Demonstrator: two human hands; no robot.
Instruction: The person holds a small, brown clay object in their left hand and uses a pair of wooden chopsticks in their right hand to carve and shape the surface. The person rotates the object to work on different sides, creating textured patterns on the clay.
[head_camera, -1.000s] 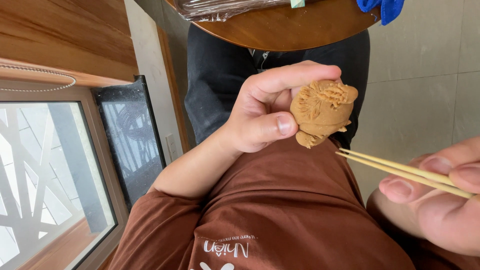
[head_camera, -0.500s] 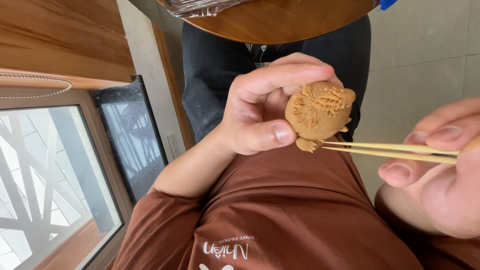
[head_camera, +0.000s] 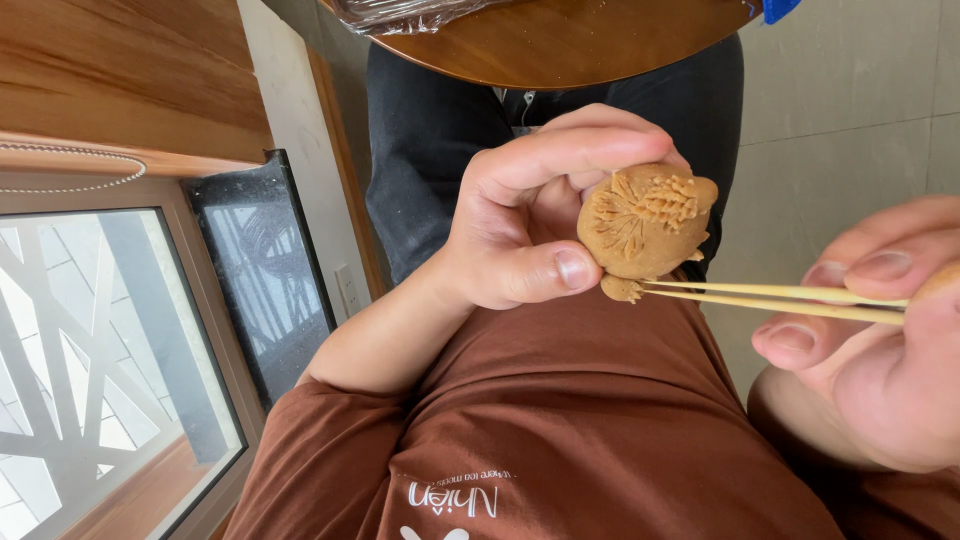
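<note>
Tan clay figure (head_camera: 645, 225), rounded, with a fan of incised ridges and small raised beads on its face; one landmark for all else. Held aloft over a brown shirt (head_camera: 560, 430), pinched by left hand (head_camera: 525, 225): thumb pressed at lower left edge, fingers curled behind and over top. Pale bamboo sticks (head_camera: 770, 300), a pair lying close together, tips touching a small nub at figure's underside. Gripped at far end by right hand (head_camera: 870, 340), right of figure, fingers closed firmly round the shafts. Step judged: fine detailing at lower edge. Next move, by judgement: light, steady pressure from stick tips, figure kept still, soft ridges unsquashed. Above figure: round wooden table (head_camera: 560, 40), dark trousers (head_camera: 430, 140) beneath. Far left of figure: glass panel with lattice (head_camera: 90, 380).
</note>
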